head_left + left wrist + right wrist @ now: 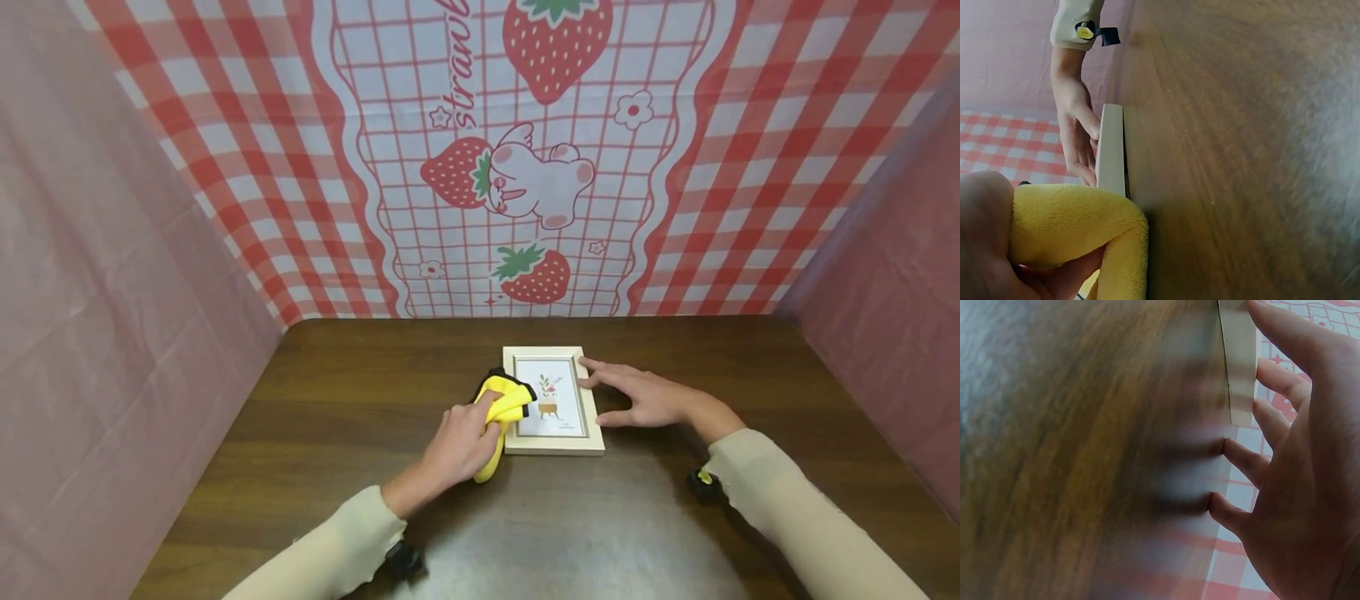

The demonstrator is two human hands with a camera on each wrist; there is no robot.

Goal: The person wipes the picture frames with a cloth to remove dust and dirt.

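A cream picture frame (553, 447) lies flat on the table, with a plant drawing inside it. My left hand (463, 440) grips a folded yellow cloth (489, 467) with black edging. In the head view the cloth overlaps the frame's left side, hiding part of that border. The cloth (1079, 219) bunches between thumb and fingers in the left wrist view. My right hand (648, 398) is at the frame's right border with fingers spread. Several of its fingertips (1264, 411) rest on the frame edge (1240, 381), while two others reach down to the table.
The brown wooden table (360, 392) reflects light near its front. A red-and-white checked strawberry cloth (495, 167) hangs behind it. Pink drapes stand at the left (127, 317) and right (892, 275). Small black devices are strapped at both wrists.
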